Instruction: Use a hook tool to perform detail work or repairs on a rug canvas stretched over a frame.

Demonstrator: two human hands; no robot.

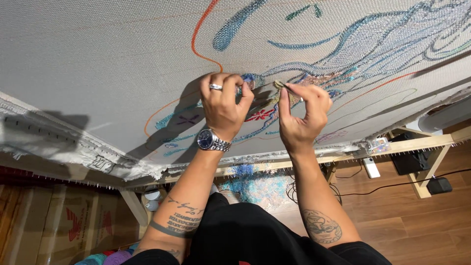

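The right hand [301, 115] pinches a small tuft of yarn [280, 85] between thumb and forefinger, pressed together at the surface of a stretched tufting cloth [98, 64]. Just beside it, the left hand [223, 105], with a ring on 1 finger and a metal wristwatch [212, 140] at the wrist, has its fingertips curled and closed against the same patch; whether it grips a strand cannot be told. Both hands work near the cloth's lower edge, about midway along it, where blue, grey and red stitched lines meet beside a small red flower shape [259, 115]. An orange outline [203, 34] curves up toward the cloth's top edge. The cloth is pinned on a wooden frame [427, 143]. Below it lie wood flooring, a pile of blue yarn scraps [257, 186] and black cables. The work looks best done with short, gentle pulls on 1 tuft at a time, the other hand steadying the weave so neighbouring loops stay put.
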